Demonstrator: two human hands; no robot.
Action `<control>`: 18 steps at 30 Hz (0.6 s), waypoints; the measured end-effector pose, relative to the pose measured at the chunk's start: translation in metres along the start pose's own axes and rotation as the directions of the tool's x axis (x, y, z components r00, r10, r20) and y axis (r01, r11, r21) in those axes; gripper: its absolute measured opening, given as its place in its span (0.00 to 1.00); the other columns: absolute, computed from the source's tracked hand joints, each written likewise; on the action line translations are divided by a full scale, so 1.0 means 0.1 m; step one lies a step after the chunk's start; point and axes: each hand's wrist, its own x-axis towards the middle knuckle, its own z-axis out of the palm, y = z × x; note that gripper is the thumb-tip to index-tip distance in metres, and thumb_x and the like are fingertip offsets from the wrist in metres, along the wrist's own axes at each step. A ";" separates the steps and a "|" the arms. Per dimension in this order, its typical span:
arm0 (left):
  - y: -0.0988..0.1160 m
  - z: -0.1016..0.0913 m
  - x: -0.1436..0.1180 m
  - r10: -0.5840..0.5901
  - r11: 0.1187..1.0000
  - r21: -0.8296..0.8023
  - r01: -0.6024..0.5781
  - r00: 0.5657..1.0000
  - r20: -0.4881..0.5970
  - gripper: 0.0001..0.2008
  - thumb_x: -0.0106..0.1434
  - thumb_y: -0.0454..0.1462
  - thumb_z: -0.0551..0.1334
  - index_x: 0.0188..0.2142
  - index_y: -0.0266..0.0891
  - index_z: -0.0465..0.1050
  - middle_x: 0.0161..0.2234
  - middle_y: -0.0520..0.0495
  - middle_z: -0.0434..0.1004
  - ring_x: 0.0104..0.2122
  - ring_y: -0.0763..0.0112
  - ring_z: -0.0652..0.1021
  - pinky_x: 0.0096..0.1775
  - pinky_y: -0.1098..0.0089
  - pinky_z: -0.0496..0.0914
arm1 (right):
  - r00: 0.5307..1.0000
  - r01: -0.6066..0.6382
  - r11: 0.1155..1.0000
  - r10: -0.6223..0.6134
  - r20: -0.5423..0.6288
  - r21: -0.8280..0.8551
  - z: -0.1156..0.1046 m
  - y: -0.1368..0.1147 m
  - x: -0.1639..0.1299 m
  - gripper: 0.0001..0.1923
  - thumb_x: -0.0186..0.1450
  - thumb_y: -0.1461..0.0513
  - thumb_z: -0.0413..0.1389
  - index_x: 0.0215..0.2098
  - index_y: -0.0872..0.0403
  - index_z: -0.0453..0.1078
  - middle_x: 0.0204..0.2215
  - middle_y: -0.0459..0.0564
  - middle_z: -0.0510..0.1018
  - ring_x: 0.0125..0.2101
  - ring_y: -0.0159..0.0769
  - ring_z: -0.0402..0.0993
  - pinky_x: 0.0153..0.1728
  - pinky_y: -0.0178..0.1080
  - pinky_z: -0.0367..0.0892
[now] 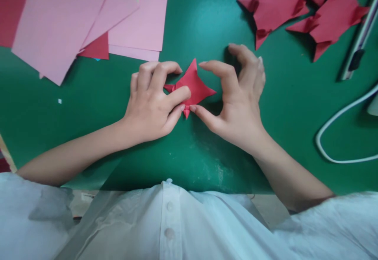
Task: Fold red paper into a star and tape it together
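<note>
A small folded red paper figure [193, 85] with pointed corners lies on the green table [189, 150], near the middle, between both hands. Its left part is hidden under the left hand [153, 102], so the full shape is hard to make out. The left hand lies curled over it, with thumb and fingers pressing the paper down. The right hand [239, 94] arches beside it, fingers half spread, thumb tip touching the lower point and forefinger hovering near the top point. Pink paper sheets [88, 12] lie at the far left, finished red paper figures [304, 8] at the far right, both cut off by the frame. A white cable [333, 122] curves at the right.
</note>
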 end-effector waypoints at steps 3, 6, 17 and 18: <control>0.00 0.00 0.00 0.005 1.000 -0.003 -0.005 1.000 -0.009 0.07 0.67 0.41 0.60 0.43 0.48 0.74 0.60 0.42 0.67 0.59 0.44 0.65 0.53 0.42 0.63 | 1.000 0.001 1.000 -0.001 0.027 -0.001 0.01 0.01 -0.01 0.33 0.65 0.47 0.61 0.65 0.45 0.62 0.68 0.62 0.58 0.69 0.67 0.53 0.63 0.71 0.53; 0.00 0.00 0.00 0.004 1.000 -0.001 -0.004 1.000 -0.002 0.07 0.68 0.41 0.59 0.42 0.47 0.75 0.61 0.41 0.66 0.59 0.44 0.64 0.53 0.42 0.63 | 0.999 0.018 1.000 -0.018 0.043 -0.008 0.02 0.03 -0.02 0.35 0.64 0.47 0.62 0.66 0.44 0.61 0.69 0.62 0.57 0.70 0.68 0.49 0.64 0.71 0.51; -0.01 0.01 0.00 0.025 0.998 0.054 -0.025 1.000 -0.003 0.07 0.67 0.40 0.59 0.43 0.48 0.74 0.61 0.42 0.66 0.58 0.45 0.65 0.51 0.43 0.64 | 0.997 0.058 0.998 -0.058 0.043 0.000 0.02 0.06 -0.03 0.33 0.66 0.48 0.60 0.66 0.43 0.61 0.70 0.60 0.57 0.70 0.66 0.49 0.64 0.69 0.53; -0.02 0.00 0.00 0.022 0.998 0.057 -0.022 1.000 0.006 0.07 0.67 0.40 0.59 0.43 0.48 0.74 0.61 0.42 0.66 0.58 0.45 0.65 0.52 0.43 0.64 | 0.997 0.065 0.998 -0.065 0.047 -0.005 0.02 0.06 -0.03 0.32 0.66 0.48 0.60 0.67 0.42 0.60 0.70 0.59 0.57 0.70 0.66 0.49 0.65 0.68 0.53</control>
